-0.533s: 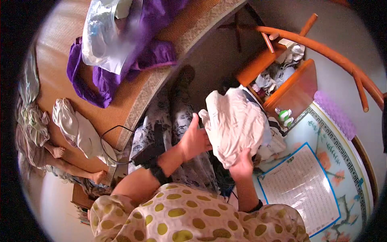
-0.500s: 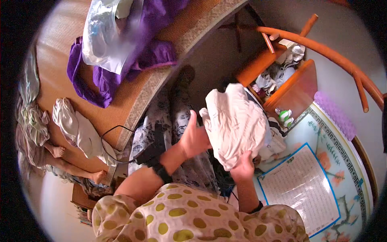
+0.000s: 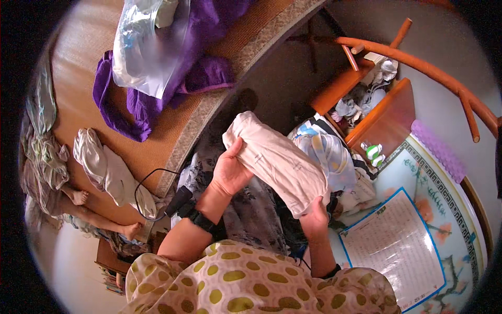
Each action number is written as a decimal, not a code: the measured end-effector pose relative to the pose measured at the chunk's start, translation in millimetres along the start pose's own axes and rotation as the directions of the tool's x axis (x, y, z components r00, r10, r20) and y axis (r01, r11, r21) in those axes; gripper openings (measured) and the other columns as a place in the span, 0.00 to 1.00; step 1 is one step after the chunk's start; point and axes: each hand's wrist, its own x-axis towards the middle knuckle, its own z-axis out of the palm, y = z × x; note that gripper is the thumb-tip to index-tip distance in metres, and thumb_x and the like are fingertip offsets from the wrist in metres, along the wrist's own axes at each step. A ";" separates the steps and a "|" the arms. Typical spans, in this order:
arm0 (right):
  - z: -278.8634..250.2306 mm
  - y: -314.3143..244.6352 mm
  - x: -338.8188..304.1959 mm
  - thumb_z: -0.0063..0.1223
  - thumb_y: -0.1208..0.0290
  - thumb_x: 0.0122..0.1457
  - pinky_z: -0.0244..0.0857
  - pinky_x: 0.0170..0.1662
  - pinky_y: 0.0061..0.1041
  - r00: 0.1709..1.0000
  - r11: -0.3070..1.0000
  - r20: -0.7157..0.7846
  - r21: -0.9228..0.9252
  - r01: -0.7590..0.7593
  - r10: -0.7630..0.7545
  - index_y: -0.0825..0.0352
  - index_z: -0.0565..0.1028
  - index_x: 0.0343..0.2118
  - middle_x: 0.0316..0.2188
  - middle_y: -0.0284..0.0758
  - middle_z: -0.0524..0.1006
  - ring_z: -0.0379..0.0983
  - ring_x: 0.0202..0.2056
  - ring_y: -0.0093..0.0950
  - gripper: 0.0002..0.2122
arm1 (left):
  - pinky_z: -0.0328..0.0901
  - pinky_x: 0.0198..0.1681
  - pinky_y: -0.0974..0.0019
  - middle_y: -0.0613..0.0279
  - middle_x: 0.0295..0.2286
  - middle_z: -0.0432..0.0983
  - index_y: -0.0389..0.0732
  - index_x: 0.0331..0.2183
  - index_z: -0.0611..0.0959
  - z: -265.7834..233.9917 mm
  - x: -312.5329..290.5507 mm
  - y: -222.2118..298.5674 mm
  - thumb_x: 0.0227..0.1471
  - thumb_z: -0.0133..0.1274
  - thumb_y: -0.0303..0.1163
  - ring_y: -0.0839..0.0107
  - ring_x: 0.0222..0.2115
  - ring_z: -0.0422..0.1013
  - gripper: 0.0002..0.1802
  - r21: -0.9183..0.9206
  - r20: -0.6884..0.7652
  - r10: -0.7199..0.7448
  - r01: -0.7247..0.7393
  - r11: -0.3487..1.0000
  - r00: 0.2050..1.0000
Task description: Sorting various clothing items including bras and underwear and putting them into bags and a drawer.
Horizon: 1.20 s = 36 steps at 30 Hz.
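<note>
— Closest in?

— In the left hand (image 3: 230, 175): the upper-left edge of a folded, oblong, pinkish-white cloth (image 3: 277, 167), pinched from the side. In the right hand (image 3: 315, 220): its lower-right end, pinched from below.

— Farther out?

— Lower right, a blue-edged white sheet (image 3: 392, 251); upper right, an open orange-brown wooden drawer (image 3: 384, 115); upper left, crumpled purple fabric (image 3: 209, 73).

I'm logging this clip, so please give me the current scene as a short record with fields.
Held item: pale folded cloth, slanting down to the right
Left hand: thumb over its upper-left end
Right hand: gripping its lower-right end
Right side: open wooden drawer holding crumpled items; blue-edged sheet on patterned surface
Upper left: clear bag on purple cloth
Far left: another person's bare feet
</note>
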 end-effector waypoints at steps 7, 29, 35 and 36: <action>-5.2 1.9 8.9 0.37 0.65 0.59 0.58 0.46 0.25 0.968 0.969 -0.117 -0.083 -0.232 0.221 0.71 0.66 0.44 0.41 0.34 0.69 0.65 0.42 0.23 0.16 | 0.60 0.43 0.66 0.63 0.37 0.70 0.37 0.43 0.70 8.5 -2.9 -10.5 0.53 0.42 0.36 0.70 0.38 0.67 0.17 0.592 -0.327 0.330 -0.080 0.802 0.886; 27.5 31.5 46.7 0.43 0.60 0.56 0.61 0.43 0.28 0.908 0.826 0.025 0.406 -0.391 0.417 0.63 0.65 0.43 0.36 0.31 0.71 0.69 0.38 0.26 0.15 | 0.53 0.51 0.56 0.57 0.46 0.63 0.39 0.44 0.70 14.7 -37.4 -53.7 0.41 0.46 0.30 0.61 0.48 0.59 0.23 0.222 0.363 -0.343 -0.438 -0.871 0.866; 41.0 15.5 64.4 0.45 0.64 0.56 0.61 0.42 0.24 0.960 0.951 -0.113 0.206 -0.229 0.256 0.65 0.64 0.45 0.38 0.30 0.70 0.67 0.39 0.23 0.17 | 0.58 0.45 0.60 0.52 0.38 0.69 0.39 0.41 0.72 30.1 -42.0 -10.7 0.41 0.51 0.30 0.56 0.41 0.64 0.21 0.586 0.328 -0.067 -0.258 -0.768 0.942; 45.7 13.8 67.5 0.45 0.64 0.56 0.61 0.42 0.24 0.960 0.950 -0.103 0.206 -0.234 0.259 0.65 0.64 0.45 0.38 0.30 0.70 0.67 0.39 0.23 0.17 | 0.59 0.45 0.60 0.51 0.38 0.69 0.38 0.41 0.72 28.5 -43.3 5.4 0.42 0.51 0.30 0.55 0.40 0.65 0.20 0.575 0.339 0.023 -0.188 -0.796 0.940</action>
